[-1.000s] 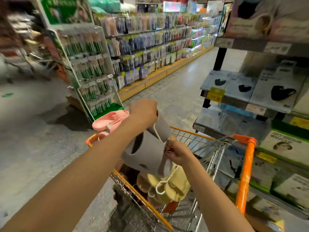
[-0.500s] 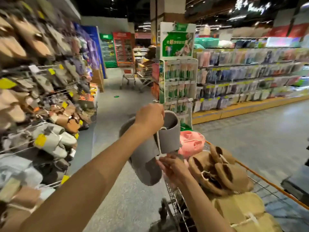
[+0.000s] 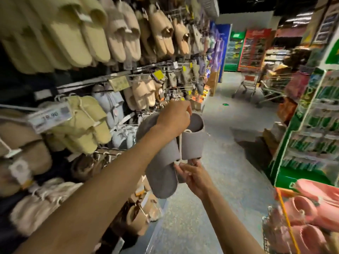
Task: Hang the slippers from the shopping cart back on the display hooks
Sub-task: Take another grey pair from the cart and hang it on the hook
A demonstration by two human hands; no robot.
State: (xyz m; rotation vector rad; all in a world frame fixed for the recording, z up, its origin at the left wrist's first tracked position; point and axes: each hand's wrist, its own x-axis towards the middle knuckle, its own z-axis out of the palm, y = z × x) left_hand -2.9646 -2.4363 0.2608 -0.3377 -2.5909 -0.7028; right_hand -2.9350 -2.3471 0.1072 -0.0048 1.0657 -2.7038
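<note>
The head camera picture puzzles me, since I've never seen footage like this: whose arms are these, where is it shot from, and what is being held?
There is no machine here: a camera worn on a person's head looks forward and down at their own arms. The left hand holds a pair of grey slippers from the top, while the right hand pinches the white cord at their lower edge. To the left is a slipper display rack with many hanging pairs. At bottom right, pink slippers lie in an orange-edged shopping cart.

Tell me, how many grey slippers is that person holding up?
2: a tied pair of grey slippers dangling from the left hand, one beside the other, with the right hand below.
</note>
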